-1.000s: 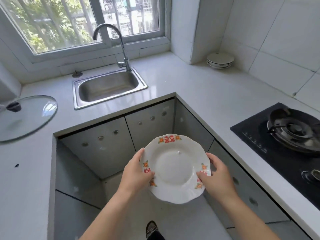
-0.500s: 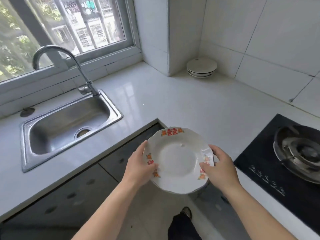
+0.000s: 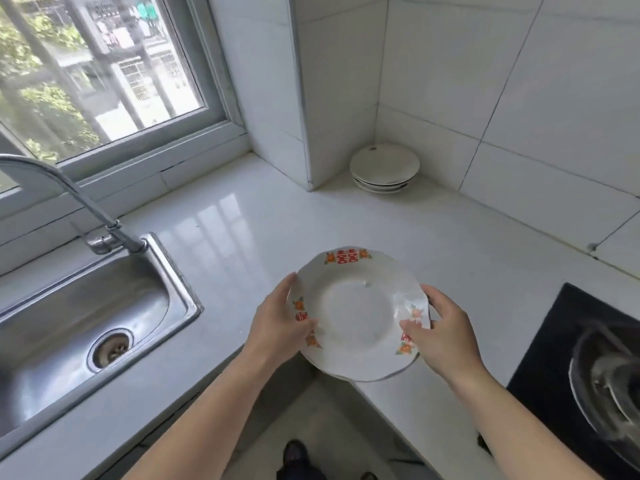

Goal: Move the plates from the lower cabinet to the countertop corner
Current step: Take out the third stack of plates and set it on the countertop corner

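white scalloped plate (image 3: 358, 317), red-orange floral rim

The only sign that can be read is on the plate (image 3: 356, 317): a red double-happiness character, 囍, printed on the far rim between two orange flowers. The same red character shows on the left rim, just by the thumb of the left hand (image 3: 277, 323). It shows again on the right rim, pale with glare and partly under the right hand (image 3: 441, 336). The top plate of the stack (image 3: 384, 164) in the corner bears a small dark mark, too small to read.
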{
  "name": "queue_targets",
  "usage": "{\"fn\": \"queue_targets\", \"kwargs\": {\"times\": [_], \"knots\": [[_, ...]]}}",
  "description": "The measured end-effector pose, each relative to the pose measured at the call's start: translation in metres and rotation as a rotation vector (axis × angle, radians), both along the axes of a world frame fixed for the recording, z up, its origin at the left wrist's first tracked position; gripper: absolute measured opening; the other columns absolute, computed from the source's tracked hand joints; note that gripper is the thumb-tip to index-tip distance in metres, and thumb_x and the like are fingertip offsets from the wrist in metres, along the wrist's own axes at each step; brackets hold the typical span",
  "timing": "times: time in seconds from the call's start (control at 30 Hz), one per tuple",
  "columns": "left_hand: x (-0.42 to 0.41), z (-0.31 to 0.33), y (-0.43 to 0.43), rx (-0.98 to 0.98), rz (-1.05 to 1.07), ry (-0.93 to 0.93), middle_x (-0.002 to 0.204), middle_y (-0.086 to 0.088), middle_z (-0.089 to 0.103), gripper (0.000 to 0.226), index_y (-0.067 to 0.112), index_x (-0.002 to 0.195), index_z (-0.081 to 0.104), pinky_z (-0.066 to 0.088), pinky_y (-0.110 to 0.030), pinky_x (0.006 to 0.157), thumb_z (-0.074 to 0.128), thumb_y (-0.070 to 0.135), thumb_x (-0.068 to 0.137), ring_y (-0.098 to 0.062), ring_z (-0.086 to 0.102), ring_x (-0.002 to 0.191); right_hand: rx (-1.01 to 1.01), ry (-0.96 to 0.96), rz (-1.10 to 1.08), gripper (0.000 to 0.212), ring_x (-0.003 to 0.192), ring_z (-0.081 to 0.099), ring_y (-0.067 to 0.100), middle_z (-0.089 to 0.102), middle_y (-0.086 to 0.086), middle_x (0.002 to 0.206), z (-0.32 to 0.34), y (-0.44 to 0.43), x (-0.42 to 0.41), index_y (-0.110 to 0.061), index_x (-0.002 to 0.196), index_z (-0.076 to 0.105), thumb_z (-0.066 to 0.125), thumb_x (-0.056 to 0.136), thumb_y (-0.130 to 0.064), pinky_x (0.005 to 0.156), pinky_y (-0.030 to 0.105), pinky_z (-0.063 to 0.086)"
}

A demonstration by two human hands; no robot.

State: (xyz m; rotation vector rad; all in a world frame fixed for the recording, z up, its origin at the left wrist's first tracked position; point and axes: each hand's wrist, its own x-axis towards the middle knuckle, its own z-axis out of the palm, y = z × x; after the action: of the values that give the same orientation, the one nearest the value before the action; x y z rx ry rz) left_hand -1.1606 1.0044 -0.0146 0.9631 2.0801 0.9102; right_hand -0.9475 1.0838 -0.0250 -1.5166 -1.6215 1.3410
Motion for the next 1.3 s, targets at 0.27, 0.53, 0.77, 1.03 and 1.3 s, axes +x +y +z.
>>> {"fn": "queue_targets", "kwargs": {"times": [0.27, 0.53, 0.77, 1.03, 1.3], "knots": [[-0.022, -0.008, 0.11, 0.004, -0.133, -0.085, 0.13, 0.005, 0.051, 0.078, 0.032, 0.141, 0.032, 0.054, -0.022, 0.06, 0.064, 0.004, 0.076, -0.02, 0.058, 0.106, 0.016, -0.082, -0.19, 0.046, 0.08, 0.068, 0.011, 0.069, -0.013, 0.095, 0.002, 0.075, -0.015, -0.032, 0.11, 0.059, 0.065, 0.077, -0.002, 0.075, 0.035, 0.057], [-0.061, 0.001, 0.209, 0.046, -0.311, -0.106, 0.109, 0.004, 0.062, 0.069, 0.033, 0.131, 0.043, 0.048, -0.02, 0.046, 0.061, 0.006, 0.07, -0.019, 0.063, 0.091, 0.006, -0.107, -0.349, 0.048, 0.08, 0.069, 0.013, 0.069, -0.012, 0.092, 0.009, 0.147, -0.049, -0.035, 0.107, 0.059, 0.065, 0.074, -0.001, 0.076, 0.034, 0.056], [-0.099, 0.012, 0.275, 0.082, -0.344, -0.089, 0.102, 0.011, 0.063, 0.067, 0.038, 0.126, 0.047, 0.048, -0.021, 0.051, 0.062, 0.004, 0.07, -0.015, 0.064, 0.087, 0.009, -0.107, -0.365, 0.046, 0.079, 0.068, 0.01, 0.069, -0.013, 0.088, 0.024, 0.207, -0.087, -0.037, 0.106, 0.059, 0.062, 0.075, -0.003, 0.068, 0.03, 0.056], [-0.123, 0.009, 0.342, 0.074, -0.361, -0.041, 0.111, 0.007, 0.06, 0.075, 0.034, 0.138, 0.035, 0.043, -0.018, 0.056, 0.066, 0.009, 0.075, -0.02, 0.06, 0.096, 0.011, -0.133, -0.376, 0.043, 0.077, 0.067, 0.009, 0.068, -0.012, 0.087, 0.023, 0.271, -0.115, -0.038, 0.102, 0.056, 0.062, 0.077, -0.003, 0.063, 0.023, 0.053], [-0.136, -0.006, 0.425, 0.047, -0.368, 0.013, 0.118, 0.002, 0.059, 0.078, 0.028, 0.142, 0.03, 0.051, -0.028, 0.063, 0.066, 0.008, 0.076, -0.023, 0.06, 0.1, 0.005, -0.129, -0.35, 0.049, 0.08, 0.066, 0.007, 0.067, -0.013, 0.088, 0.006, 0.35, -0.129, -0.037, 0.114, 0.054, 0.064, 0.079, -0.006, 0.059, 0.015, 0.044]]}}
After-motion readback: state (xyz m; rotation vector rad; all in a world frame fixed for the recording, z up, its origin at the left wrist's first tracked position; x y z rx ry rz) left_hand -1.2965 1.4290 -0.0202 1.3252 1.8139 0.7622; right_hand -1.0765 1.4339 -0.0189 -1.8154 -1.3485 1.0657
